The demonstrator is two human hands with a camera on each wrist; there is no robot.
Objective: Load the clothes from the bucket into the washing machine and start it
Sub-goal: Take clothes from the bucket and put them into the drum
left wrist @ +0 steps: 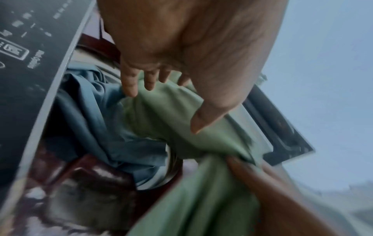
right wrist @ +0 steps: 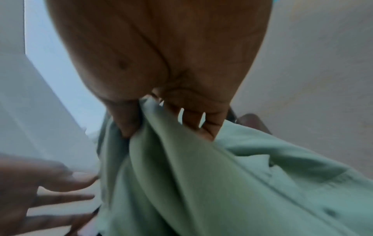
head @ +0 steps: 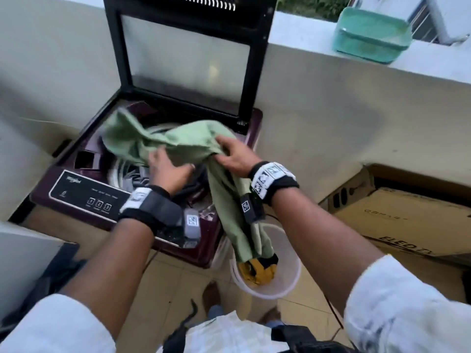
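Note:
The maroon top-loading washing machine (head: 84, 189) stands with its glass lid (head: 188, 59) raised. A light green garment (head: 178, 143) (left wrist: 171, 111) (right wrist: 201, 183) lies across the drum opening, and its tail hangs down into the white bucket (head: 293, 271). My right hand (head: 229, 155) (right wrist: 165, 127) grips a bunch of this garment between thumb and fingers. My left hand (head: 165, 166) (left wrist: 163, 108) is over the drum, its straight fingers touching the green cloth. Blue-grey clothes (left wrist: 90, 119) lie inside the drum. A yellow and dark garment (head: 257, 271) sits in the bucket.
The control panel (head: 91, 197) is at the machine's near edge. Cardboard boxes (head: 407, 220) are stacked on the floor to the right. A green plastic tub (head: 369, 34) sits on the wall ledge behind. The bucket stands on a tiled floor (head: 165, 276).

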